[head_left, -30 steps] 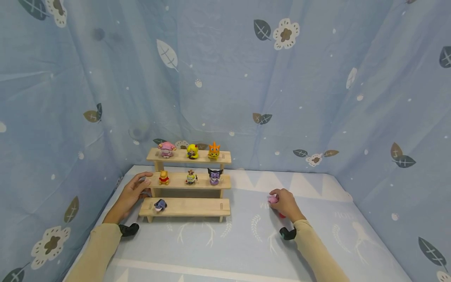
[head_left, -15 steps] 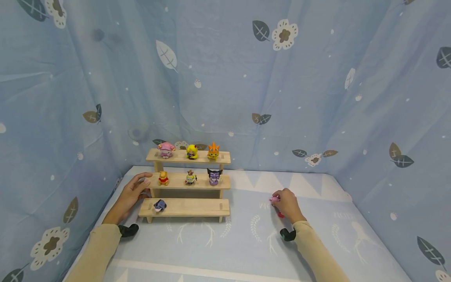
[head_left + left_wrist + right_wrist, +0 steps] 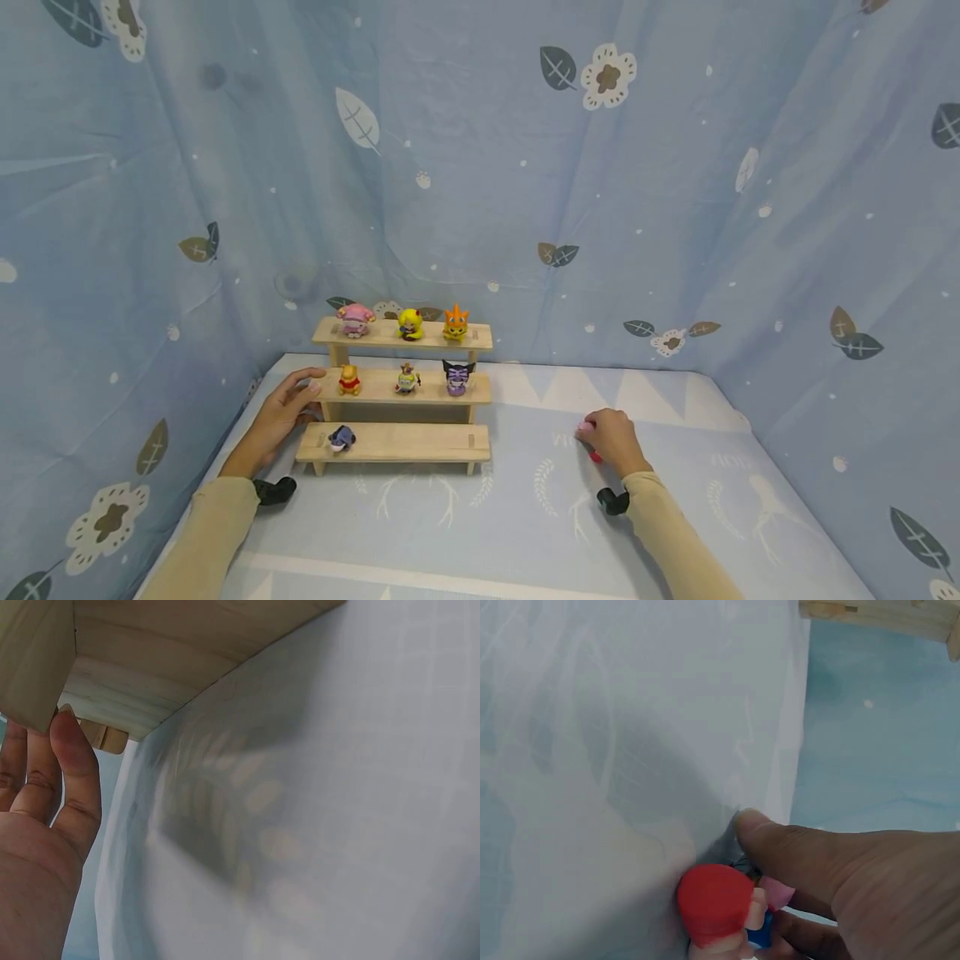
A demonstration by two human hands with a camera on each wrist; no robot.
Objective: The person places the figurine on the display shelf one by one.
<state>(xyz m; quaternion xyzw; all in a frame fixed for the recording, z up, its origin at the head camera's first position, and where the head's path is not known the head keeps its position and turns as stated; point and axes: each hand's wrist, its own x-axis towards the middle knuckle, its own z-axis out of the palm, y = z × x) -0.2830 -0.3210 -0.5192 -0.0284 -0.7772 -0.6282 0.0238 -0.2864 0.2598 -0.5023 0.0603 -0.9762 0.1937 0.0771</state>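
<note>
Our right hand (image 3: 611, 439) curls its fingers (image 3: 780, 840) round a small red-capped figure (image 3: 718, 900) low on the pale blue mat (image 3: 525, 508), well to the right of the wooden stepped shelf (image 3: 401, 387); a bit of pink shows at the fingertips. Our left hand (image 3: 281, 412) lies relaxed, straight fingers (image 3: 71, 761) touching the shelf's left end at the middle step and holding nothing. A grey-blue figure (image 3: 341, 436) sits on the lowest step, just beside that hand. Six more figures stand on the two steps above.
</note>
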